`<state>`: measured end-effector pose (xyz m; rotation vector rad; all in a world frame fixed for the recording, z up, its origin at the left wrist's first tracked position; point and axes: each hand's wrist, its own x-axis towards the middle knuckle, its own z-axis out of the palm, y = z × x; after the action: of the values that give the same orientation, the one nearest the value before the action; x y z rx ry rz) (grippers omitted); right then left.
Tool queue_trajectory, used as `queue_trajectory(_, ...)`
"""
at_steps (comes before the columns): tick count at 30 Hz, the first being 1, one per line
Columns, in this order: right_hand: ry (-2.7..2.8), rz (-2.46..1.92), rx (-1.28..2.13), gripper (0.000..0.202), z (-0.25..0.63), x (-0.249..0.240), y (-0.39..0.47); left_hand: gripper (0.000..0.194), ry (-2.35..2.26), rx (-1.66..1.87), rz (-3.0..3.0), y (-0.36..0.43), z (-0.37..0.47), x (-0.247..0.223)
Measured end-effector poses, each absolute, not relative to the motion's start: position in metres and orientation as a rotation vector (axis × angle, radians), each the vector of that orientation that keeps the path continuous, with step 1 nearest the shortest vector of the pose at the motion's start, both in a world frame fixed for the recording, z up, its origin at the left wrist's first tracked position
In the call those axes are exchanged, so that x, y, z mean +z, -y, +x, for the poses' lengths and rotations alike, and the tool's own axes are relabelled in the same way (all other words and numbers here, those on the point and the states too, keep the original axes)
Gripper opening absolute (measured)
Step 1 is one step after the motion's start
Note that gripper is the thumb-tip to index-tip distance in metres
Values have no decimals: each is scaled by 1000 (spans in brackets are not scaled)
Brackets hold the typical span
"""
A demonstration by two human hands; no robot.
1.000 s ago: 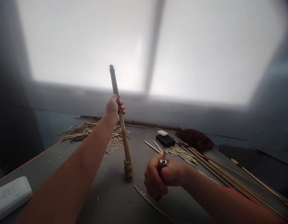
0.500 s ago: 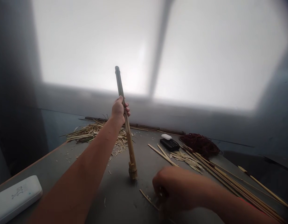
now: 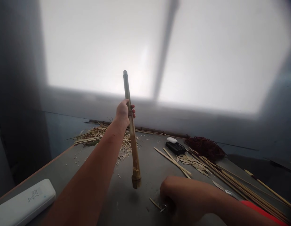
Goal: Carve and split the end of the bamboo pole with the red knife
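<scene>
My left hand (image 3: 123, 110) is wrapped round the middle of a bamboo stick (image 3: 134, 141), which stands nearly upright in front of me. The stick's upper end is greenish; lower down it is pale and cut, with a ragged notch just above the bottom joint. Its lower end appears to be slightly above the table, over a soft shadow. My right hand (image 3: 175, 196) is closed, low over the table at the right. Its fingertips face away and whatever is in them is hidden. A thin bamboo sliver (image 3: 155, 203) lies beside them, with a small shiny bit at its end.
Bamboo shavings (image 3: 91, 135) pile up at the back left. At the right are a black case (image 3: 175, 148), a white case (image 3: 172, 140), dark red yarn (image 3: 204, 147), flat slips (image 3: 194, 164), long thin sticks (image 3: 232, 180) and a pointed blade (image 3: 218, 185). A white device (image 3: 25, 201) lies front left.
The bamboo stick is more upright, and its bottom end seems lifted off the table. My right arm has shifted, and the blade beyond it shows now. The whole view has moved a little.
</scene>
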<state>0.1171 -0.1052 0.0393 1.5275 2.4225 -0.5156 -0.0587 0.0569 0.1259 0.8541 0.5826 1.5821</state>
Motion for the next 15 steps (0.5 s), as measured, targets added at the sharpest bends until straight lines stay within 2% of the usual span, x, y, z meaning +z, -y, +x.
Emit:
queue_trajectory(2, -2396, 1650, -721, 12, 125, 36, 90, 8, -547, 1560, 834, -54, -61, 127)
queue_trajectory(4, -2379, 1839, -1139, 9, 133, 33, 67, 8, -534, 1539, 828, -53, -62, 128)
queue_trajectory(5, -2384, 1883, -1214, 7, 134, 32, 53, 9, -536, 1532, 826, -52, -63, 129)
queue_trajectory(7, -2432, 1974, -1288, 4, 133, 32, 24, 11, -554, 1523, 816, -51, -62, 129)
queue_trajectory(15, -2639, 2239, -1520, 32, 68, 48, -75, 9, -652, 1468, 811, -52, -57, 127)
